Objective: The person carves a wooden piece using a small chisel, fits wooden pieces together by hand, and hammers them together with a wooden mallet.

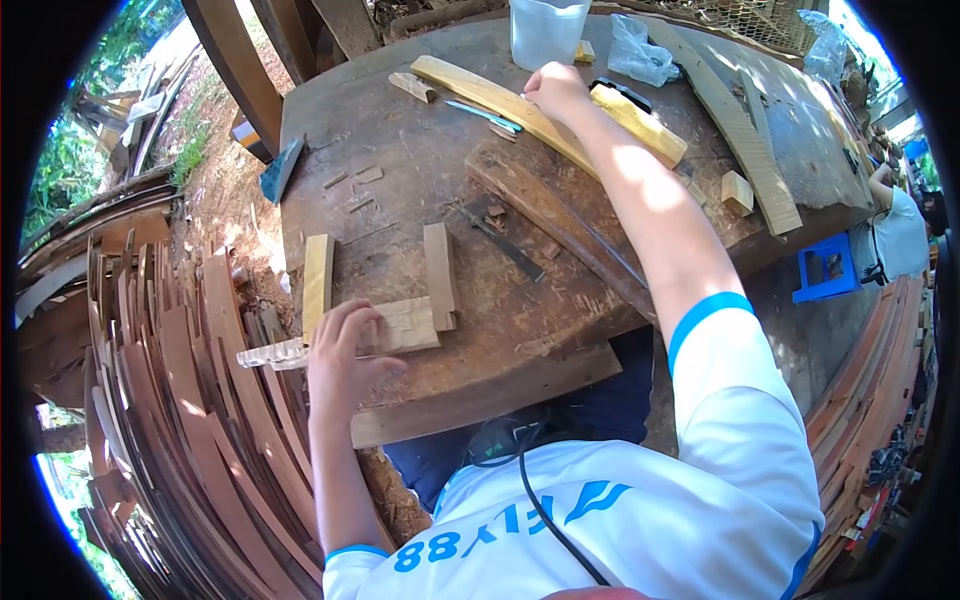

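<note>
My left hand (pixel 345 345) lies over a flat wooden piece (pixel 405 325) near the table's front left edge, fingers and thumb apart. Two short wooden bars, a left one (pixel 319 270) and a right one (pixel 440 270), meet that piece in a U shape. Farther back, my right hand (pixel 557 92) is closed at a long yellowish wood strip (pixel 470 88); what its fingers hold, if anything, is hidden. Just beyond it stands a translucent plastic container (pixel 549 35). A thick yellow wood block (pixel 640 125) is right of that wrist, and pale blue sticks (pixel 485 115) lie to its left.
The worn wooden table (pixel 400 190) carries a dark chisel-like tool (pixel 500 243), a brown beam (pixel 560 225), a small wood block (pixel 737 193) and a plastic bag (pixel 642 50). Stacked planks (pixel 190 400) flank the left side. Another person (pixel 895 235) is at the right by a blue stool (pixel 828 268).
</note>
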`<state>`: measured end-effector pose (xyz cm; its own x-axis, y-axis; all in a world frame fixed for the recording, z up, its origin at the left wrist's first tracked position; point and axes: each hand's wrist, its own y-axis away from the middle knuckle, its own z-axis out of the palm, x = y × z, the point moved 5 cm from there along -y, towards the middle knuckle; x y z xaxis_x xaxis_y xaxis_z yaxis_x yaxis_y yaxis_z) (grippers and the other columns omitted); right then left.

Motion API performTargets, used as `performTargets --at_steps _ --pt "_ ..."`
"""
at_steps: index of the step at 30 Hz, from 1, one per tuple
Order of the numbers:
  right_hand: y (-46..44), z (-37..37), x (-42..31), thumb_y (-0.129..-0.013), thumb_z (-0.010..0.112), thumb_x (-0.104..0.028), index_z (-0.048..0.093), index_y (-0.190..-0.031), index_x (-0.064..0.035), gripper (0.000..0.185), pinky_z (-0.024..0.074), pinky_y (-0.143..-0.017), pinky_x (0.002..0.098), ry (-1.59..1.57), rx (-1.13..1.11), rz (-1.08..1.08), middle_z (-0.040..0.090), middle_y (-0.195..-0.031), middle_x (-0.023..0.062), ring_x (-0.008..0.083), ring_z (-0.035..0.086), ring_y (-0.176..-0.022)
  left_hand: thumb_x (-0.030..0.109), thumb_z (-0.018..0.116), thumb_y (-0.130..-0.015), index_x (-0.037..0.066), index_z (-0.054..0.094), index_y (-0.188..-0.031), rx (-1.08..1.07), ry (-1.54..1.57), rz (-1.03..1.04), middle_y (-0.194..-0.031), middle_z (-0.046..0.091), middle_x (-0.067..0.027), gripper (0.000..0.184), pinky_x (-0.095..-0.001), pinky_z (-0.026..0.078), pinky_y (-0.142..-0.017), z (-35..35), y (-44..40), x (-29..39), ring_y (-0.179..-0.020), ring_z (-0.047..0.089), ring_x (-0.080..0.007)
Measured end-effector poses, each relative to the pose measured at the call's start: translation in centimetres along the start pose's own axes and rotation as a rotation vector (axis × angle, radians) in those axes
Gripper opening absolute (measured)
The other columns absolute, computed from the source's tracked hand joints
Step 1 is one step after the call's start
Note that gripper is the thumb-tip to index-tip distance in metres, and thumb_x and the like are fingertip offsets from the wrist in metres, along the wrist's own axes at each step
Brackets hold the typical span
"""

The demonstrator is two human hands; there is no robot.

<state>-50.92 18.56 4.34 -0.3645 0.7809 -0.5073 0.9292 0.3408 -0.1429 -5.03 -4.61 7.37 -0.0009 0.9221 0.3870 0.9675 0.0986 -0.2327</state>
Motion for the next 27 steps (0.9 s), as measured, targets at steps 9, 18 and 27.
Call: performTargets --at_steps 9,18,27 --pt "-2.1 -0.1 -0.3 -0.085 0.087 -0.023 0.079 -0.108 0.0052 0.038 0.0622 -0.086 0.0455 0.41 -0.144 0.071 0.08 -0.108 0.0236 0.0365 0.077 -0.093 0.031 0.096 -0.075 0.009 0.071 -0.123 0.229 -0.008 0.026 -0.132 0.069 -0.0117 0.059 -0.0488 0.054 -0.104 -1.6 3.3 -0.3 -0.128 0.063 -0.0369" --pt "25.7 -7.8 -12.9 -0.094 0.083 -0.006 0.083 -0.107 -0.0054 0.013 0.0601 -0.086 0.0304 -0.543 -0.233 -0.429 0.081 -0.101 0.0064 0.0169 0.077 -0.093 0.0 0.076 -0.096 0.0 0.079 -0.107 0.168 0.738 -0.153 -0.101 0.079 -0.0138 0.011 -0.033 0.061 -0.078 0.8 3.4 7.6 -0.088 0.076 -0.0226" --pt "38.9 -2.5 -9.1 -0.09 0.084 0.004 0.084 -0.111 -0.0051 0.023 0.065 -0.084 0.0302 -1.001 -0.298 0.01 0.079 -0.104 0.0097 0.0237 0.08 -0.098 0.007 0.073 -0.104 -0.003 0.077 -0.112 -0.105 1.073 -0.453 -0.102 0.081 -0.0138 0.013 -0.0306 0.064 -0.083 7.4 4.3 12.5 -0.095 0.081 -0.0182"
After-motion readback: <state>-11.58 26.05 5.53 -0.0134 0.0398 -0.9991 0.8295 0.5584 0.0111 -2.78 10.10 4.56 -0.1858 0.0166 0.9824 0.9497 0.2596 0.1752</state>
